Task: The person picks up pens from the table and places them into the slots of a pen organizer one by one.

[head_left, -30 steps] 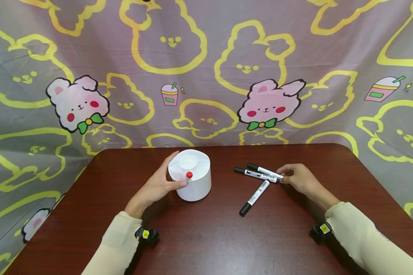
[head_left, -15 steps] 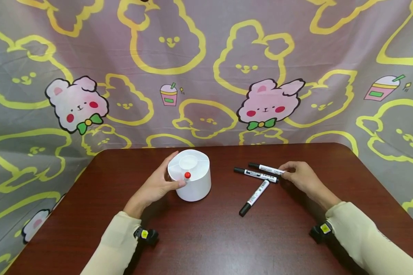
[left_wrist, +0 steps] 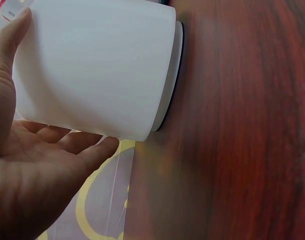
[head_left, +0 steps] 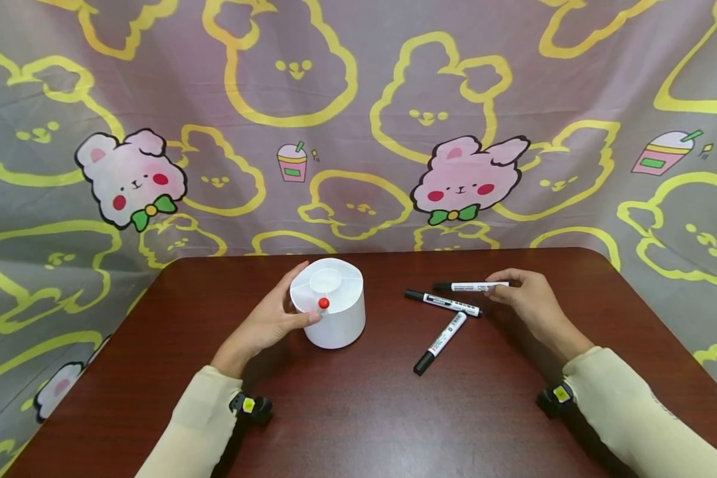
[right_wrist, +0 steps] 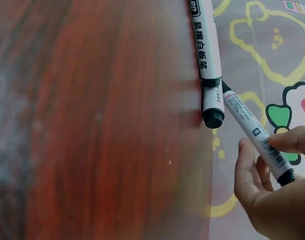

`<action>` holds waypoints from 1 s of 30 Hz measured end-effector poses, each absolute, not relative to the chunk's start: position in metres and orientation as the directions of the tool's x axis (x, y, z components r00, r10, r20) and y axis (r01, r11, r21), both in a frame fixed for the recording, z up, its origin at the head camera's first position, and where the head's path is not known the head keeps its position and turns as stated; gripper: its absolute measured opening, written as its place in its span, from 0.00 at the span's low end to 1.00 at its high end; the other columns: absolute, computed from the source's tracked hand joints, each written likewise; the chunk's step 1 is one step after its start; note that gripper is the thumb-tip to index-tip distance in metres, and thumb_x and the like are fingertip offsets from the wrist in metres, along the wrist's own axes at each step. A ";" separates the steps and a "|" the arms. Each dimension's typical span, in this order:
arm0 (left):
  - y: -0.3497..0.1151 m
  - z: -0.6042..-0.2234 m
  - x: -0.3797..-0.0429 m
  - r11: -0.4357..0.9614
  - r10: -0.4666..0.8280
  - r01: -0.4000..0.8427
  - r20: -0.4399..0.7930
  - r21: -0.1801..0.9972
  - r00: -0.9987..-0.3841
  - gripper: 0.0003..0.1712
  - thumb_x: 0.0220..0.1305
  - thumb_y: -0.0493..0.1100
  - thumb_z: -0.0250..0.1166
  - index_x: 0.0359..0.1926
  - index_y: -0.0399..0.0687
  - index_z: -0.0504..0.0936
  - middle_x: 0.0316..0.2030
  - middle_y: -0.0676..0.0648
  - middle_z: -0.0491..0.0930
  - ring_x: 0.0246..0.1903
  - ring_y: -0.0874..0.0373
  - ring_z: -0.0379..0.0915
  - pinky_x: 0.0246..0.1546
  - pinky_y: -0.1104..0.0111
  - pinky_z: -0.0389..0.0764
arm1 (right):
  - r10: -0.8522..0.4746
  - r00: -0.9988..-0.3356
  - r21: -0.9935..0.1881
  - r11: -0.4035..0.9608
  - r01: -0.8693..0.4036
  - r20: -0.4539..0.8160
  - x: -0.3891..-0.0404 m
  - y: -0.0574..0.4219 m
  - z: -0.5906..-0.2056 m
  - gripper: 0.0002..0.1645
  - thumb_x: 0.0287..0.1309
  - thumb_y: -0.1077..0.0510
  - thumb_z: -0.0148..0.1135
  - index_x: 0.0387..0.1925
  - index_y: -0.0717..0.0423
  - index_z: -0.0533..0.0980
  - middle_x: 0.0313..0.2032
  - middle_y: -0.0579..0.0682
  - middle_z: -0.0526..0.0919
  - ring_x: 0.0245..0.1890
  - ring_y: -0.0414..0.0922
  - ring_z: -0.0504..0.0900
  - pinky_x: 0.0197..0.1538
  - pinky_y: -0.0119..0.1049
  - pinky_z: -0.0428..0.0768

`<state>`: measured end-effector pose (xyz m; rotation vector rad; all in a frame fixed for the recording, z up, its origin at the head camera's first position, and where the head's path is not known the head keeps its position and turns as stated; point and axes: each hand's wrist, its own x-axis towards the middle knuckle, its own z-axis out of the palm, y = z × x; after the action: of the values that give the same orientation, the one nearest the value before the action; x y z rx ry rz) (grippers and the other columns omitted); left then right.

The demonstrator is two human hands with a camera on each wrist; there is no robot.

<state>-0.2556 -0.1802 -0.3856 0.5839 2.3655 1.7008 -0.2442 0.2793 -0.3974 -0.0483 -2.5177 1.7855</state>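
Observation:
My left hand grips a white round pen holder, thumb on the near side. The holder is divided into compartments, and a red-ended thing sticks up at its front rim; its lower part is hidden. In the left wrist view the holder's smooth white wall lies between thumb and fingers. My right hand pinches a white whiteboard marker with a black cap near its uncapped end. Below it lie a second marker and a third marker, which slants toward me.
The dark red-brown wooden table has rounded far corners. Behind and beside it hangs a grey-pink cloth with yellow outlined animals. A small black camera sits at the left wrist, another camera at the right.
The right hand has moved slightly up and away with its marker, which has turned more level and come apart from the second marker. The left hand and holder stay nearly still.

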 end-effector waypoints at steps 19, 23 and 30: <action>-0.179 -0.385 -0.255 0.286 0.398 0.200 0.073 0.937 -0.914 0.61 0.61 0.38 0.77 0.84 0.50 0.47 0.76 0.38 0.63 0.70 0.44 0.64 0.67 0.57 0.72 | 0.083 -0.986 -0.971 -0.181 -0.156 0.143 -0.238 0.262 -0.371 0.10 0.68 0.70 0.64 0.47 0.57 0.78 0.46 0.48 0.77 0.37 0.38 0.88 0.46 0.38 0.88; -0.181 -0.386 -0.256 0.280 0.406 0.204 0.077 0.938 -0.911 0.60 0.61 0.39 0.77 0.84 0.50 0.47 0.75 0.37 0.64 0.70 0.43 0.66 0.67 0.57 0.72 | 0.077 -0.982 -0.958 -0.218 -0.185 0.172 -0.238 0.253 -0.363 0.11 0.68 0.71 0.64 0.47 0.57 0.79 0.40 0.47 0.82 0.36 0.40 0.88 0.45 0.39 0.89; -0.183 -0.386 -0.255 0.253 0.405 0.177 0.062 0.951 -0.912 0.59 0.61 0.37 0.76 0.84 0.52 0.49 0.77 0.39 0.63 0.74 0.42 0.62 0.72 0.48 0.66 | 0.049 -0.970 -0.932 -0.269 -0.244 0.239 -0.236 0.236 -0.352 0.15 0.67 0.71 0.64 0.50 0.54 0.82 0.37 0.48 0.86 0.36 0.40 0.88 0.45 0.42 0.89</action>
<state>-0.2555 -0.1833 -0.3855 0.5479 2.3250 1.7237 -0.2362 0.2359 -0.3516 0.2415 -1.7737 2.3529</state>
